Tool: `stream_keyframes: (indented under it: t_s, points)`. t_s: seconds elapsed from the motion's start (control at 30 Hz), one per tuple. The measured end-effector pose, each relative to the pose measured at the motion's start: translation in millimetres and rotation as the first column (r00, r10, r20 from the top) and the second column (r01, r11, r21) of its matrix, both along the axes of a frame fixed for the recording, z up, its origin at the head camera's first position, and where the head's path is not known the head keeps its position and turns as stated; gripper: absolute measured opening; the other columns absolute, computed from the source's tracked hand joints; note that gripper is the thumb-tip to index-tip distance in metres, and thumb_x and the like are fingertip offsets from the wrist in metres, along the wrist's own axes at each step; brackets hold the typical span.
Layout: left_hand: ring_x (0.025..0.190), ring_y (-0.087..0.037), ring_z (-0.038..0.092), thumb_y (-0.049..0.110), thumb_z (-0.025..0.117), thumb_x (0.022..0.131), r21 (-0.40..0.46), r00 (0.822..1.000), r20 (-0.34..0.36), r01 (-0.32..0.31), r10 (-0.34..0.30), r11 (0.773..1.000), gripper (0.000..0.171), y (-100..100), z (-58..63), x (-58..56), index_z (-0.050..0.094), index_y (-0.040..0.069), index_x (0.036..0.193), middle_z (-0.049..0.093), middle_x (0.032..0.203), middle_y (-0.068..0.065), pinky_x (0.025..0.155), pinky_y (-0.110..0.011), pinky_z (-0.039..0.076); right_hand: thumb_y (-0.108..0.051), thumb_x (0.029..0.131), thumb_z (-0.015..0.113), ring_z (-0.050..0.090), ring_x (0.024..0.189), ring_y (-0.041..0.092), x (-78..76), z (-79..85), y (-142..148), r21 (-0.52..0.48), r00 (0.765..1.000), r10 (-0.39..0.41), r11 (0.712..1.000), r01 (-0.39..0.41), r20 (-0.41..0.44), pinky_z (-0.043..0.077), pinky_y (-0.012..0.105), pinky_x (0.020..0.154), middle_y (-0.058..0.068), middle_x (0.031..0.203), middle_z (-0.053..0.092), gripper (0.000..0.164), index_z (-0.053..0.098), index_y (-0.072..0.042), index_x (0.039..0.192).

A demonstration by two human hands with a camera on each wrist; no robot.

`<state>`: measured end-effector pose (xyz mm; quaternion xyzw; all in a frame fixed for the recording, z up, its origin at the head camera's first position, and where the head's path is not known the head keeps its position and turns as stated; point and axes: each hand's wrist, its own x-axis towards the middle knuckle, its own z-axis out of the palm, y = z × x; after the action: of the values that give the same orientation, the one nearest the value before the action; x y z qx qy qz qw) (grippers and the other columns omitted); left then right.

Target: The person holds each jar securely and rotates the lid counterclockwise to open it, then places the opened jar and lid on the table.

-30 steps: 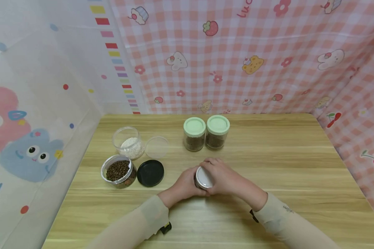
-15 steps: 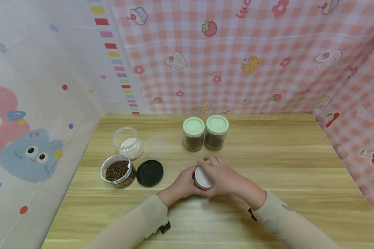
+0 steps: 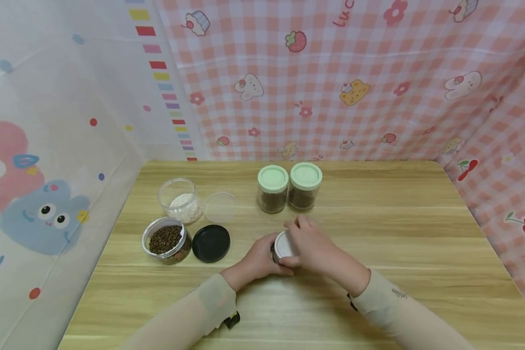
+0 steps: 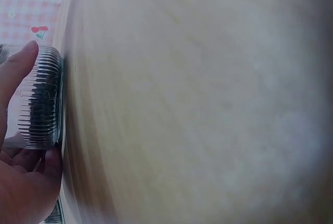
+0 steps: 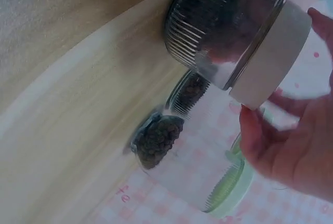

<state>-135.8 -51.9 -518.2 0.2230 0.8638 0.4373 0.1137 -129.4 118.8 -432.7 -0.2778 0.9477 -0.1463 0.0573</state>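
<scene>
A ribbed clear jar (image 5: 200, 24) with dark contents stands on the table and has a white lid (image 3: 283, 246) on top. My left hand (image 3: 259, 257) grips the jar's body from the left, its thumb along the near side. In the left wrist view the ribbed wall of the jar (image 4: 42, 99) shows between thumb and fingers. My right hand (image 3: 313, 247) holds the lid by its rim, thumb on the near edge and fingers on the far side. The right wrist view shows these fingertips (image 5: 248, 114) touching the lid's side.
Behind the hands stand two jars with pale green lids, one left (image 3: 273, 188) and one right (image 3: 306, 185). At left are an open jar of brown beans (image 3: 166, 240), a clear tub of white grains (image 3: 184, 206), a black lid (image 3: 211, 243) and a clear lid (image 3: 220, 207).
My right hand has shifted its grasp on the white lid, its thumb moving from the jar's near side to the lid's edge. The left hand keeps its grip on the jar.
</scene>
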Motion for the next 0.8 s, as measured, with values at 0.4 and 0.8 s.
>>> stream_keyframes:
  t_s: [0.4,0.8]
  points:
    - [0.112,-0.015,0.056,0.033,0.091,0.058,-0.008,1.000,0.016,0.003,-0.003,1.000,0.088,1.1,-0.9,-0.3,0.049,0.013,0.133,0.060,0.124,-0.001,0.098,-0.033,0.045,-0.050,0.067,0.080,0.048,0.106,0.029,-1.0,-1.4,2.1,0.016,1.000,-0.003,1.000,0.003,0.013,0.047,0.042,0.087,0.011,0.116,0.051,0.080,0.053,-0.007,0.129]
    - [0.113,-0.016,0.056,0.033,0.090,0.059,-0.004,1.000,0.025,-0.005,0.005,1.000,0.087,0.3,-1.0,0.5,0.049,0.012,0.133,0.060,0.124,-0.002,0.098,-0.034,0.045,-0.048,0.067,0.080,0.049,0.107,0.030,-0.9,-1.9,1.9,0.019,0.999,0.032,0.999,-0.032,-0.001,0.048,0.044,0.086,0.013,0.120,0.051,0.080,0.053,-0.009,0.131]
